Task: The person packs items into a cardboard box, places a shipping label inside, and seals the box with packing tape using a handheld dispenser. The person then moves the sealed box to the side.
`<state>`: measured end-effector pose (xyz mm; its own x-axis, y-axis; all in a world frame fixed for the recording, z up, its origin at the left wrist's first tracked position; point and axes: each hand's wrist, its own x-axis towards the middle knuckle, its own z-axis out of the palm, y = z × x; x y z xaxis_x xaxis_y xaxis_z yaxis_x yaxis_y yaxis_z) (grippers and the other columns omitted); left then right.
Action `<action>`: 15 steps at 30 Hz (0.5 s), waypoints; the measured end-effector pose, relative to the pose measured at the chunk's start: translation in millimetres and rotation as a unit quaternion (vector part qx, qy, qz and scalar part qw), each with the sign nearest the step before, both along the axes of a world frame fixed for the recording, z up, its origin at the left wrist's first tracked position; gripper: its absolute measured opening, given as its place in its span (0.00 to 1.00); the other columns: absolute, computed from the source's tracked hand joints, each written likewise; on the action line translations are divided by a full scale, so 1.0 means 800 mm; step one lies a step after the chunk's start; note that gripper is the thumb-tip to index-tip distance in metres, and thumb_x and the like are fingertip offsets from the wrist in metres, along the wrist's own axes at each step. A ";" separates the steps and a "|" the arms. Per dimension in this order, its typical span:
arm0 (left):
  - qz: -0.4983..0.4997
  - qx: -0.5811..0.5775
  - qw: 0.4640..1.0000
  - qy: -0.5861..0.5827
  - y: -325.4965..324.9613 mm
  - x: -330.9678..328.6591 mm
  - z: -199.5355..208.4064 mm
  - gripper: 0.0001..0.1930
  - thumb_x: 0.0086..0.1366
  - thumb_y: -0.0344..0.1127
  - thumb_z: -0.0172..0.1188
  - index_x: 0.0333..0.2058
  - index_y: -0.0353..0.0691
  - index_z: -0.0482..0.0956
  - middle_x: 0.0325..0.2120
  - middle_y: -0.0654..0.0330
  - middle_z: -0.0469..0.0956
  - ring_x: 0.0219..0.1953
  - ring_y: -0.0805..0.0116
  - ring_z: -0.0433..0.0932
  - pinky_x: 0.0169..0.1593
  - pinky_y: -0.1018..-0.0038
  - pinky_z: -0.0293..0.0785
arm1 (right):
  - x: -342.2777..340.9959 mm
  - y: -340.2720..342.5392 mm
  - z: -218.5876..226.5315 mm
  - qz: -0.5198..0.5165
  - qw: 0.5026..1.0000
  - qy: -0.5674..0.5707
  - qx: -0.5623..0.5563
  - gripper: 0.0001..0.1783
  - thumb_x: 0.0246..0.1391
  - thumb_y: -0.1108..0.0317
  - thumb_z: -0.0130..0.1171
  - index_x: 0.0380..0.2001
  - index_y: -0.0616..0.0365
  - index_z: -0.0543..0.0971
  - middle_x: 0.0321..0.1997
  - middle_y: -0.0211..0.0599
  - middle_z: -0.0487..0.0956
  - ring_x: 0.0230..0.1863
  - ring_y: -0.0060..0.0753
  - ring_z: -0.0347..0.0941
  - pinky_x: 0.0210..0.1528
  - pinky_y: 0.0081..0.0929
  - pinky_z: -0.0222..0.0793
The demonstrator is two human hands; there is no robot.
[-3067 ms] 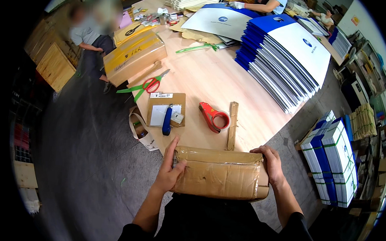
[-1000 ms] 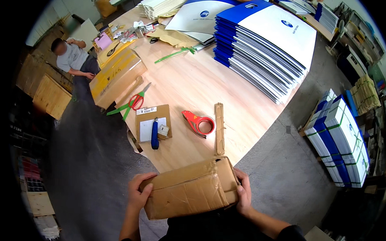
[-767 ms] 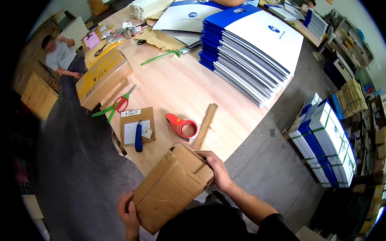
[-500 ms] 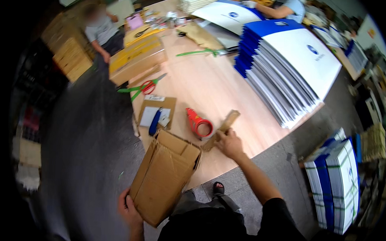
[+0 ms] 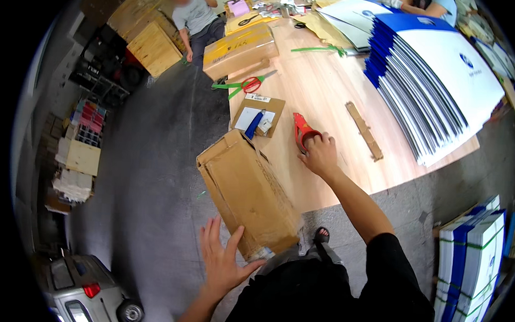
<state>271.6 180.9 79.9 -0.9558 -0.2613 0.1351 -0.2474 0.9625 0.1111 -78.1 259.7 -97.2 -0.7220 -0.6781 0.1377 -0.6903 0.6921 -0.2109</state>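
Grip R [image 5: 321, 155] curled at red tape dispenser [image 5: 300, 127], hold hard to tell; grip L [image 5: 222, 266] spread wide nr box [image 5: 246, 189], box at tabletop [image 5: 325, 78] edge. Cardbd strip [image 5: 364, 130] now shifted R, so dispenser's easier to reach.

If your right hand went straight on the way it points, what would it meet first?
The red tape dispenser: the right hand is at its ring and seems to touch it, though depth is unclear.
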 end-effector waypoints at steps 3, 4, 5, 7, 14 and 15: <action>-0.109 0.000 0.993 -0.035 -0.013 -0.042 0.026 0.58 0.48 0.71 0.68 0.67 0.34 0.60 0.68 0.36 0.52 0.71 0.36 0.50 0.68 0.36 0.43 | -0.010 0.008 -0.040 -0.014 0.993 0.096 -0.071 0.24 0.52 0.49 0.64 0.44 0.56 0.82 0.43 0.40 0.82 0.59 0.50 0.66 0.65 0.47 0.56; -0.122 -0.001 0.991 -0.050 -0.011 -0.054 0.025 0.58 0.49 0.73 0.65 0.67 0.33 0.58 0.68 0.35 0.51 0.71 0.36 0.50 0.68 0.34 0.41 | -0.007 0.010 -0.041 -0.030 0.992 0.064 -0.100 0.22 0.52 0.50 0.64 0.43 0.54 0.84 0.43 0.38 0.83 0.60 0.51 0.65 0.67 0.46 0.53; -0.137 0.001 0.989 -0.064 -0.010 -0.059 0.017 0.59 0.50 0.74 0.63 0.68 0.32 0.57 0.69 0.34 0.51 0.71 0.36 0.49 0.68 0.33 0.39 | 0.005 0.020 -0.035 -0.029 0.989 0.014 -0.142 0.21 0.51 0.51 0.65 0.42 0.53 0.84 0.43 0.39 0.83 0.60 0.52 0.65 0.68 0.47 0.53; -0.146 -0.004 0.987 -0.063 -0.005 -0.065 0.000 0.60 0.51 0.73 0.63 0.68 0.32 0.54 0.70 0.35 0.48 0.72 0.36 0.47 0.68 0.32 0.37 | 0.026 0.052 -0.022 -0.039 0.969 -0.076 -0.230 0.18 0.50 0.52 0.65 0.40 0.51 0.85 0.45 0.40 0.83 0.61 0.53 0.65 0.68 0.50 0.52; -0.166 -0.036 0.985 -0.002 0.017 -0.081 -0.041 0.51 0.59 0.54 0.66 0.71 0.33 0.49 0.71 0.38 0.46 0.73 0.38 0.44 0.69 0.36 0.35 | 0.286 0.288 0.012 -0.308 0.680 -0.316 -0.585 0.14 0.60 0.57 0.63 0.42 0.54 0.83 0.37 0.31 0.81 0.45 0.30 0.72 0.50 0.27 0.67; -0.160 -0.035 0.986 0.011 0.017 -0.077 -0.049 0.50 0.59 0.53 0.65 0.71 0.33 0.49 0.71 0.38 0.46 0.73 0.38 0.44 0.69 0.36 0.35 | 0.329 0.312 0.010 -0.334 0.598 -0.373 -0.626 0.13 0.62 0.58 0.62 0.41 0.56 0.83 0.36 0.28 0.80 0.40 0.22 0.71 0.46 0.22 0.67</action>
<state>210.0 194.7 40.5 -0.9844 0.0643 0.1638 0.0723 0.9965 0.0428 185.3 509.1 -89.2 -0.9511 0.0935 -0.2942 0.2618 -0.2609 -0.9292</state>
